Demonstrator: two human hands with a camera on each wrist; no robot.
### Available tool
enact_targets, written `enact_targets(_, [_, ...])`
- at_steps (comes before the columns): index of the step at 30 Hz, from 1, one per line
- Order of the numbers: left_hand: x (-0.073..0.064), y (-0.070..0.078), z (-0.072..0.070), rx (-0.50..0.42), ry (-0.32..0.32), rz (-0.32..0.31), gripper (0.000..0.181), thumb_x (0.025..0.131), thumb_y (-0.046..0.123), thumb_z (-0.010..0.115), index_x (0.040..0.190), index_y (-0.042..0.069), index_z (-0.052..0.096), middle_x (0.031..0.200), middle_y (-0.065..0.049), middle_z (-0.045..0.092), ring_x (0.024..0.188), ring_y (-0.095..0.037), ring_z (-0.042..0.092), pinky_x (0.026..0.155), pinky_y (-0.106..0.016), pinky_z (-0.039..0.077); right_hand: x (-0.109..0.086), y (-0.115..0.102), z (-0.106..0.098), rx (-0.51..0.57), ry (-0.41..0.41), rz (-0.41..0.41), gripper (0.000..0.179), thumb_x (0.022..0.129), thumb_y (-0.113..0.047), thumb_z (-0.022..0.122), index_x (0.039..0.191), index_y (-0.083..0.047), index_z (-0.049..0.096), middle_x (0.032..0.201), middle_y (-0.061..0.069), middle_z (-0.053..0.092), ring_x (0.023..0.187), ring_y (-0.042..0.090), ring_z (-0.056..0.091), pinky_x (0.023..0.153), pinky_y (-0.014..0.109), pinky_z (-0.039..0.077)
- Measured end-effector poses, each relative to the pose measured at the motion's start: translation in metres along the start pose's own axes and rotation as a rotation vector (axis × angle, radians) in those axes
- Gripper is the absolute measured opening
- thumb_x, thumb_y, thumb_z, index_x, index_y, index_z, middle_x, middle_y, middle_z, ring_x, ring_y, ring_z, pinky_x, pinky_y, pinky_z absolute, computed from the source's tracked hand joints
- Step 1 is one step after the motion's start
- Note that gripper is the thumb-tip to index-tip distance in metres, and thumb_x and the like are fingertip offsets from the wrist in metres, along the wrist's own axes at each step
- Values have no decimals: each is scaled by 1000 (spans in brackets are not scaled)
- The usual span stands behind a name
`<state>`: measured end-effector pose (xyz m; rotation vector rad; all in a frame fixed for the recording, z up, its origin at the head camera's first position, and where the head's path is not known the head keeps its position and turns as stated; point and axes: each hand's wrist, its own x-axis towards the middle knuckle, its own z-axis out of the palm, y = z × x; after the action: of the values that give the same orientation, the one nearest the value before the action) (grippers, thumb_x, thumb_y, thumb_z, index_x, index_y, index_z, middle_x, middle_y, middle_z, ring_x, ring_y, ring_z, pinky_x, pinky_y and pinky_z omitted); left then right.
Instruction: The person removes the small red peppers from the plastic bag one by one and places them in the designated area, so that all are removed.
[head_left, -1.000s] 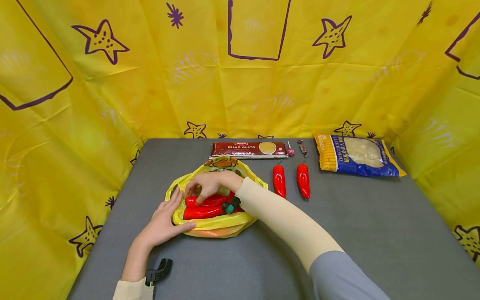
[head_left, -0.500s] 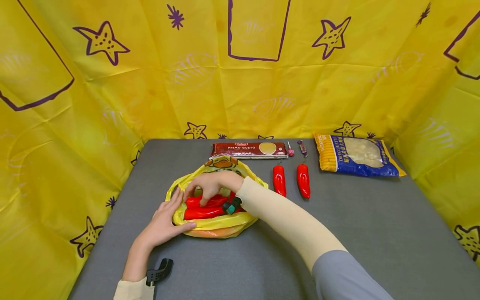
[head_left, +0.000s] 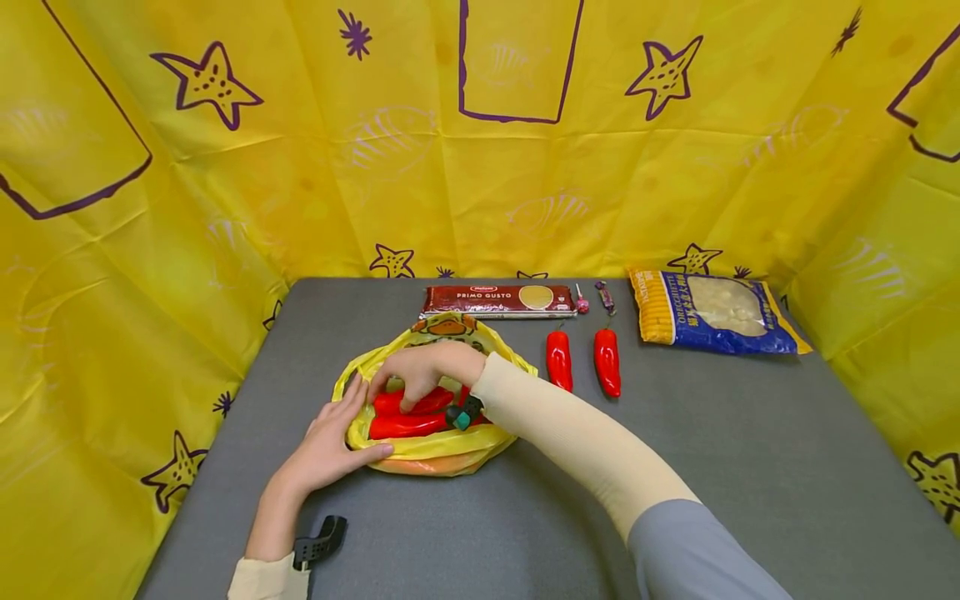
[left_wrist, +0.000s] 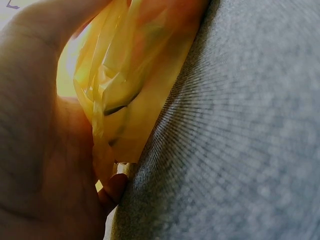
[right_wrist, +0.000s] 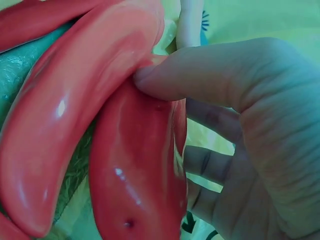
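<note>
A yellow plastic bag (head_left: 438,450) sits with its mouth spread wide, several glossy red chili peppers inside. My right hand (head_left: 420,368) reaches down into it and grips the farther chili pepper (head_left: 433,402). In the right wrist view, the thumb presses one side of this pepper (right_wrist: 135,160) and the fingers lie along its other side. A second chili pepper (head_left: 401,427) lies beside it, nearer me. My left hand (head_left: 322,443) rests against the bag's left side, fingers extended along the rim and thumb along its front. The left wrist view shows the palm beside the yellow film (left_wrist: 135,95).
Two more red chili peppers (head_left: 607,363) lie right of the bag. Behind stand a brown Primo Gusto pack (head_left: 487,300), a lollipop (head_left: 581,302) and a small wrapped candy (head_left: 604,296). An orecchiette bag (head_left: 720,312) lies at the back right of the grey table (head_left: 675,467).
My right thumb has shifted slightly right along the pepper compared with one second ago. Left hand, bag and the other things stay in place.
</note>
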<state>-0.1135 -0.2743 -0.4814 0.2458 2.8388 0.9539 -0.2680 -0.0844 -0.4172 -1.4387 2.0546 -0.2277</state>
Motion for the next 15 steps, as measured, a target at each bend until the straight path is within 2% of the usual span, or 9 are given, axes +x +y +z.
enact_targets(15, [0, 1, -1, 23, -7, -10, 116, 87, 64, 78, 170, 8, 19, 179, -11, 8, 147, -41, 30, 112, -74, 27, -19, -3, -9, -56, -19, 10, 49, 98, -17, 76, 146, -25, 66, 144, -7, 63, 133, 13, 53, 117, 28, 38])
